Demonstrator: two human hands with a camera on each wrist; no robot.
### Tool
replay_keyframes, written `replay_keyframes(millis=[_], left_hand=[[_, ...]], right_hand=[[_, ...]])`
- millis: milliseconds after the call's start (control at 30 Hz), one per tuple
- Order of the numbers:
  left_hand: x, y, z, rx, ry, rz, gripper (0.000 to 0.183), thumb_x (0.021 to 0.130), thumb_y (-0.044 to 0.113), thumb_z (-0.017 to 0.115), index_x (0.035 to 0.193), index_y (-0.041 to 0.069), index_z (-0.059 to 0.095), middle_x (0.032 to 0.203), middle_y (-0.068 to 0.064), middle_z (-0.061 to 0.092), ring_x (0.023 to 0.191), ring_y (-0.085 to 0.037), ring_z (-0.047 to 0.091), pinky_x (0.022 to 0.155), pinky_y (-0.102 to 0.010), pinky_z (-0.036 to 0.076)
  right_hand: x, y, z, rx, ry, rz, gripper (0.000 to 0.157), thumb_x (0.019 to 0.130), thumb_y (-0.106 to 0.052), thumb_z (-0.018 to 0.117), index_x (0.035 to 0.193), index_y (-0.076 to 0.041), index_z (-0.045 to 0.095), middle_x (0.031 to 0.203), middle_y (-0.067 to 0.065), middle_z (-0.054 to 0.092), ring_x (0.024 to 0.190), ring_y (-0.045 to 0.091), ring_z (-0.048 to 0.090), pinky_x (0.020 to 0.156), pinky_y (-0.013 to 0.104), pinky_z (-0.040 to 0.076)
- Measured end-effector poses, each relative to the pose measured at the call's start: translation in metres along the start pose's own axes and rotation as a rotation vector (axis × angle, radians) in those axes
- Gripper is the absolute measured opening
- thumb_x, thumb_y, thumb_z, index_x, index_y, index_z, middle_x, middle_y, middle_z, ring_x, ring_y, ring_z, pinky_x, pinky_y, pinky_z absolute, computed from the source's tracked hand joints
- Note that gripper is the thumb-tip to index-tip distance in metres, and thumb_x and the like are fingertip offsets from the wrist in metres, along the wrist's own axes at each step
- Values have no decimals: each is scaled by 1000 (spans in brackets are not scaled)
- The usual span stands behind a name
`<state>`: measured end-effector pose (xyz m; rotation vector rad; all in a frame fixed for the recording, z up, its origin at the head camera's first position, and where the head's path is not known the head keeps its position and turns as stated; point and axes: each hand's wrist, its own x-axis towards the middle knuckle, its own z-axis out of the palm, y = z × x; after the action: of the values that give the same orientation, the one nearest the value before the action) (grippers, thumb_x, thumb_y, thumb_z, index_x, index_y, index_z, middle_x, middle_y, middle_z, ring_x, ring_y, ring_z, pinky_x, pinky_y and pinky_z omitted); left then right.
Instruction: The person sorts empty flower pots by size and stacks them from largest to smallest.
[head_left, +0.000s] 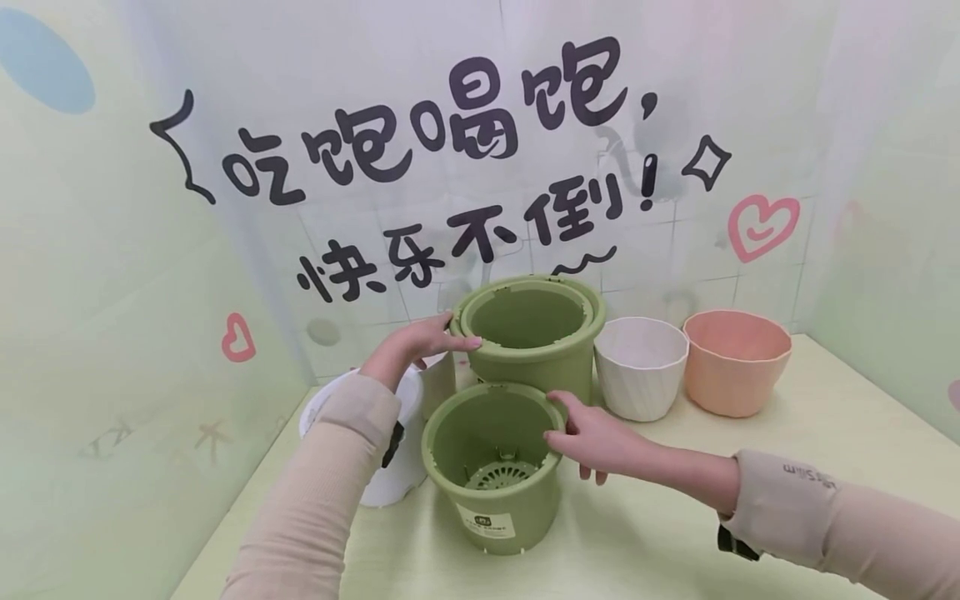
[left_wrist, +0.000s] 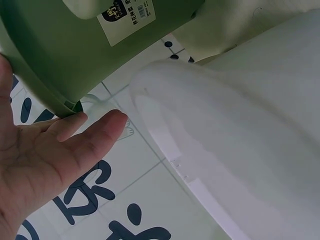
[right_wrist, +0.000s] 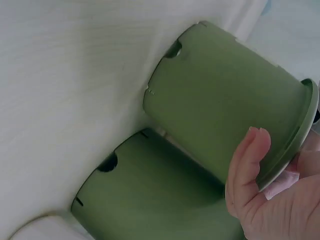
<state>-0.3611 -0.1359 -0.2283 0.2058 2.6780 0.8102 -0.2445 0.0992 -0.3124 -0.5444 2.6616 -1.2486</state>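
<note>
The right hand (head_left: 603,435) grasps the right rim of the front green plastic flowerpot (head_left: 532,508), which sits just left of that grip and before a nested green flowerpot stack (head_left: 536,371). The left hand's (head_left: 427,337) grip holds the stack's left rim. Right of the stack, a white fluted pot (head_left: 641,392) and a salmon pot (head_left: 735,383) stand on the tabletop (head_left: 667,517).

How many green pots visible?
3: front round green plastic pot, gripped by the right hand; rear green outer pot, touched by the left hand; green inner pot, nested inside the outer. More could hide nested.
</note>
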Motion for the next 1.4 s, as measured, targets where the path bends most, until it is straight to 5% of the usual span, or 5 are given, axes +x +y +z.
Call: replay_keyframes(millis=[167,500,967,1400], left_hand=[[-1,-1,0,3,7,-3,98,65,56,57,135,17,0,139,-11,6,119,-33,24,80,-47,38],[-1,-2,-1,8,1,-4,99,64,57,57,135,17,0,139,-10,6,119,-33,23,80,-46,38],[-2,-2,0,32,17,-11,102,62,61,56,135,17,0,139,-10,7,119,-31,24,78,-43,40],[-2,-2,0,-20,4,-1,97,64,56,58,135,19,2,139,-9,8,120,-32,22,80,-48,37]], right_hand=[[3,-2,6,123,-20,118,65,76,-21,46,131,-15,13,66,10,53,38,21,52,31,29,39],[15,-2,8,195,-72,173,66,77,-17,43,133,-15,9,55,12,57,32,15,47,27,20,29],[11,-12,4,169,-93,139,55,76,-8,41,127,-11,22,51,19,55,31,15,47,26,21,30],[8,-13,-8,175,-120,117,58,76,-9,41,131,-15,20,45,12,53,33,15,49,29,25,36]])
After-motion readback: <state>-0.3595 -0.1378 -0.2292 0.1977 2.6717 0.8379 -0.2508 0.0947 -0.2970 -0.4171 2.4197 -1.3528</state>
